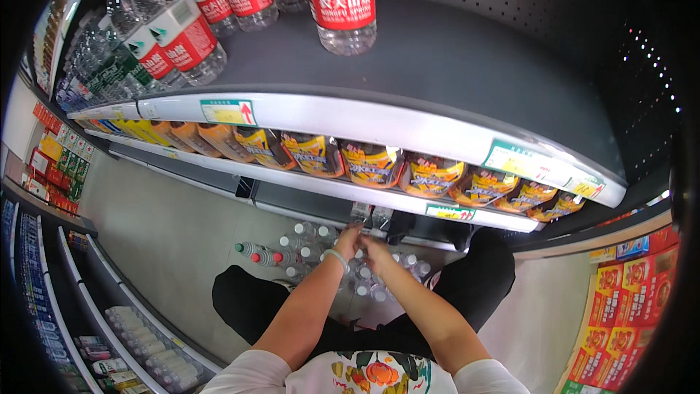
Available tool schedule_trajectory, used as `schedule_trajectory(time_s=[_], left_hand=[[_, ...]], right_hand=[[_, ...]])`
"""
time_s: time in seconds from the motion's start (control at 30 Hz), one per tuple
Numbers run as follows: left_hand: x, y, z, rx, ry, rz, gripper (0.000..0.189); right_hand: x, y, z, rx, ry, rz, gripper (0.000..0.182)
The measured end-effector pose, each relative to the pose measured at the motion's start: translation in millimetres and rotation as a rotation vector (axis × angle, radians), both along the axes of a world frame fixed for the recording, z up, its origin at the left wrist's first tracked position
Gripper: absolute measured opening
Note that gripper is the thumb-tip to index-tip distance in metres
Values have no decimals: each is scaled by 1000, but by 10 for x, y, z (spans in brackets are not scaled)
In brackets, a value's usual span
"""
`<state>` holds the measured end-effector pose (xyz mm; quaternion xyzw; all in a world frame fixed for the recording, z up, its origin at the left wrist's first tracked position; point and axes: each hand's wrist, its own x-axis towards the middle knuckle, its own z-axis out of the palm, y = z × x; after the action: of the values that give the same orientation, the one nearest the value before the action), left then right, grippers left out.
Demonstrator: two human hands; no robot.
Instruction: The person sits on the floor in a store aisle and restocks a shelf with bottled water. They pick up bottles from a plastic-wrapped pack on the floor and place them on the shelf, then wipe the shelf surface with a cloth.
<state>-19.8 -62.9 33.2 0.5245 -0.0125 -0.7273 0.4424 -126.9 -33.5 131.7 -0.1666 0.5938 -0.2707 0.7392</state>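
My left hand (348, 242), with a pale bracelet at the wrist, reaches toward the bottom shelf (306, 205). Close beside it is my right hand (374, 254); the fingers of both meet or overlap. Just beyond the fingertips, two clear plastic bottles (381, 218) show at the bottom shelf's front. Whether either hand grips something is too small and overlapped to tell. Below and around the hands, several clear water bottles with white caps (362, 288) stand on the floor between my legs. To the left lie bottles with red caps (268, 257) and one with a green cap (251, 250).
Above the hands juts a shelf of dark drinks with yellow labels (372, 167). Higher up, a grey shelf (437, 60) carries red-and-white labelled water bottles (347, 5). Red cartons (623, 290) are stacked at right. A shelf of bottled drinks (153, 347) runs along the left.
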Motion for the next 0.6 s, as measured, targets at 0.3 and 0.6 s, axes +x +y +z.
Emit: schedule_trajectory(time_s=[0.3, 0.6], left_hand=[[-52, 177, 2825, -1653, -1019, -437, 23], [221, 260, 5050, -1240, -389, -176, 28]], right_hand=[[-504, 177, 3355, -1848, 320, 360, 29], [-71, -1714, 5079, -1735, 642, 26, 90]])
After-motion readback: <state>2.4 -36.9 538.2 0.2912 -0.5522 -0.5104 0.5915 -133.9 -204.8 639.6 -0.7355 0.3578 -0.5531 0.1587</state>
